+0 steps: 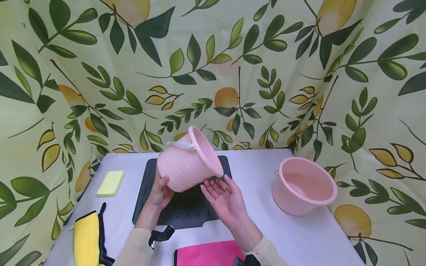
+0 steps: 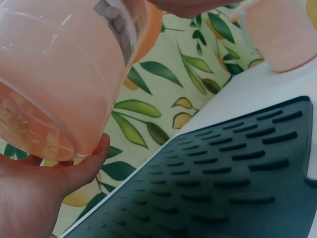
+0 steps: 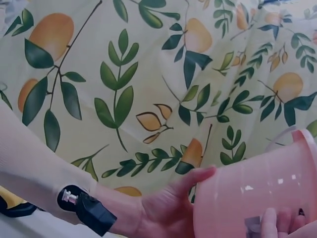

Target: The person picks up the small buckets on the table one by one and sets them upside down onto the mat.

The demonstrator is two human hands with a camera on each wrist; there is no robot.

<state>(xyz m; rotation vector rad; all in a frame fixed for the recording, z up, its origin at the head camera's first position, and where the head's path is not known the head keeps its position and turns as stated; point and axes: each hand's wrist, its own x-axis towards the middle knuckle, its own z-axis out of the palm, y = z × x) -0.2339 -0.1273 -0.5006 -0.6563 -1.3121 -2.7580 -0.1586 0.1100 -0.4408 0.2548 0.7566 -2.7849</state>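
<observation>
Gripping the pink bucket (image 1: 183, 166) by its base, the left hand (image 1: 161, 192) has its thumb and fingers curled round the lower edge, holding it tipped above the dark mat (image 1: 143, 192), with its mouth turned to the right. The right hand (image 1: 226, 201) lies palm up below the rim, fingers loosely spread and grasping nothing; whether their tips touch the bucket cannot be told. The bucket's pale handle (image 1: 180, 144) lies back along its far side, and the left wrist view shows a label (image 2: 116, 25) on its wall.

On the right of the white table (image 1: 256, 177), well apart from the hands, stands a second bucket (image 1: 299, 199), also pink, upright. The pale sponge (image 1: 110, 183) lies far left of the mat, a yellow cloth (image 1: 86, 240) with black edging near left, and a pink cloth (image 1: 206, 255) on the near side. Behind hangs a leaf-and-fruit curtain (image 1: 213, 37).
</observation>
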